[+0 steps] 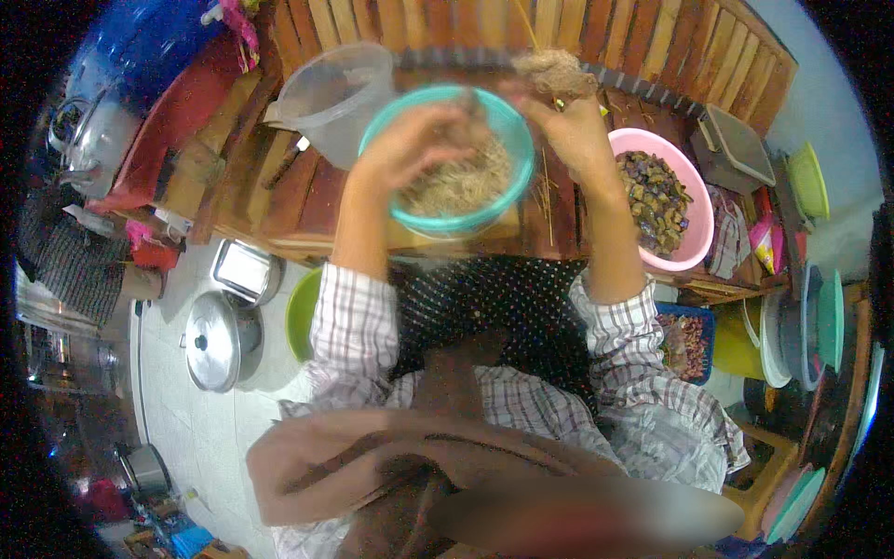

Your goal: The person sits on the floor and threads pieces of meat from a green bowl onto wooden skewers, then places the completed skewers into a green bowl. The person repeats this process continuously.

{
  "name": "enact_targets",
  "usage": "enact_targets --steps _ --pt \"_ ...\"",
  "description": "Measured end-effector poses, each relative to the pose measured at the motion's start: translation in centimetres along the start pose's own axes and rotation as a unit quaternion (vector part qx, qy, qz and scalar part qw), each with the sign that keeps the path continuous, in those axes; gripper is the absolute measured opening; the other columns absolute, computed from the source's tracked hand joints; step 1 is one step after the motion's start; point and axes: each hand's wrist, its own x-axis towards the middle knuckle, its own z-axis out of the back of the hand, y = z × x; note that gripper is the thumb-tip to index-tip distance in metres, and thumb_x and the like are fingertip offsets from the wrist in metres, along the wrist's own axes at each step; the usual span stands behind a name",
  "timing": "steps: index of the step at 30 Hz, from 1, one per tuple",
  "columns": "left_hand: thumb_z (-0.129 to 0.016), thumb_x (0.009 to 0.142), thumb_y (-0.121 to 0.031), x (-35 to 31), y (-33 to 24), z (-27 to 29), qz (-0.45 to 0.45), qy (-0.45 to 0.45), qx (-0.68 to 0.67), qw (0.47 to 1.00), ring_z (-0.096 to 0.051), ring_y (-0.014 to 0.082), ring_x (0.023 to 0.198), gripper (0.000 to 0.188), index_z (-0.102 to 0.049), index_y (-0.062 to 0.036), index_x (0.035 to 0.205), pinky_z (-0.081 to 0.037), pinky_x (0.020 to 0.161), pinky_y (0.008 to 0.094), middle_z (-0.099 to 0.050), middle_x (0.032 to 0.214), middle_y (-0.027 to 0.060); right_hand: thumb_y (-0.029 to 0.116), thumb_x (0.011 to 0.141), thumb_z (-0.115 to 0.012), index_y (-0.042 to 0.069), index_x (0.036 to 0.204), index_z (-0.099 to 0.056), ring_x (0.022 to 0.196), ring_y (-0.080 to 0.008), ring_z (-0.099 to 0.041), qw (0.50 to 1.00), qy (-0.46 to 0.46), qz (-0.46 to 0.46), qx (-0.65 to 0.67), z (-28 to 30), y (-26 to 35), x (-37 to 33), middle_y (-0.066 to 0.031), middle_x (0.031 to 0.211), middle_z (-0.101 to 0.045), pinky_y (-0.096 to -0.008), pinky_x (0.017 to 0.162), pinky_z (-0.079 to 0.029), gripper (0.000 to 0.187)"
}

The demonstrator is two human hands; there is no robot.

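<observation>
My left hand (405, 144) is over a teal basin (523, 177), fingers curved and smeared by motion. A blurred brownish patch shows at its fingertips; I cannot make out whether it is held. Dry, pale straw-like fibre (461, 186) fills the basin's bottom. To the right of the basin, my right hand (575, 130) is raised above the bench, its fingertips blurred and partly hidden. Right beyond it appears a tangled clump of brown fibre (556, 73), with a thin stalk rising from it; whether the hand grips this clump is unclear.
A pink basin (697, 238) of dark brown chunks stands right on the slatted wooden bench (307, 210). A clear plastic bucket (331, 112) and a knife (284, 163) are left. Below are a lidded metal pot (219, 340), a green basin (303, 312) and a blue tray (700, 368) of small reddish pieces.
</observation>
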Motion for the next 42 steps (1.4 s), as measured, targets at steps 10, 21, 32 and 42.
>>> enact_targets --steps 10,21,32,42 --pt "-0.055 0.093 -0.021 -1.6 0.9 -0.3 0.006 -0.002 -0.072 0.997 -0.061 0.0222 0.103 0.032 -0.056 -0.0019 0.119 -0.053 0.085 0.0387 -0.06 0.117 0.0104 0.009 0.077 -0.075 0.005 0.115 -0.061 0.096 -0.0126 -0.057 0.996 0.071 0.039 -0.021 -2.3 0.1 -0.7 -0.0018 0.107 -0.062 -0.0271 0.08 -0.048 0.04" --pt "-0.061 0.09 -0.025 -3.2 -0.8 -1.3 -0.006 -0.026 0.239 0.971 -0.058 0.0089 0.084 0.026 -0.064 -0.0052 0.107 -0.049 0.072 0.0238 -0.064 0.096 -0.0001 0.018 0.082 -0.072 0.004 0.1 -0.061 0.094 -0.0152 -0.06 0.995 0.079 0.047 -0.03 -3.7 0.1 -1.3 -0.0026 0.097 -0.063 -0.0296 0.087 -0.047 0.025" --pt "-0.06 0.088 -0.025 -1.8 1.3 -0.8 -0.147 -0.102 0.305 0.935 -0.061 0.0103 0.062 0.018 -0.067 -0.0102 0.097 -0.046 0.049 0.0228 -0.063 0.079 0.0024 0.006 0.083 -0.068 0.002 0.112 -0.061 0.098 -0.0144 -0.058 0.991 0.073 -0.036 -0.102 -4.5 -0.5 -1.9 -0.0034 0.1 -0.064 -0.029 0.088 -0.045 0.03" --pt "-0.054 0.092 -0.023 -2.2 0.3 -0.4 -0.136 -0.233 0.314 0.91 -0.064 0.0179 0.063 0.026 -0.063 -0.0004 0.098 -0.051 0.059 0.0261 -0.065 0.076 0.0073 0.019 0.089 -0.065 0.005 0.105 -0.067 0.091 -0.0101 -0.056 0.989 -0.122 -0.078 0.031 -1.7 1.4 -1.2 -0.0003 0.098 -0.063 -0.0242 0.079 -0.046 0.021"
